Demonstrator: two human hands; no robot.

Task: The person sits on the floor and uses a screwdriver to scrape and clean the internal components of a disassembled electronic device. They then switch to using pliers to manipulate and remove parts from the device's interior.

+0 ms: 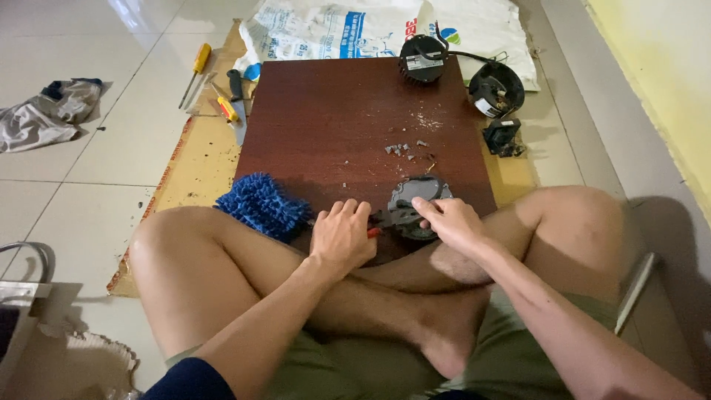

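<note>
Tiled floor w/ a brown board (333, 126) as desk. Grey round part (415, 204) sits at frame center-bottom; right hand (448, 222) fingers pinching it, left hand (341, 237) fingers curled around red-handled pliers (376, 221). Blue mop head (261, 204) just left.

This is looking like a room in a home being used as a makeshift repair spot. A person is sitting cross-legged on a pale tiled floor (96, 170), with a dark brown board (333, 126) lying flat on sheets of cardboard (196, 167) as a low work surface. Screwdrivers (194, 70) are lying loose on the floor, black round motor housings (422, 58) are sitting at the board's far edge, and a printed woven sack (333, 30) is spreading out beneath them beside a yellow wall (659, 81).
</note>
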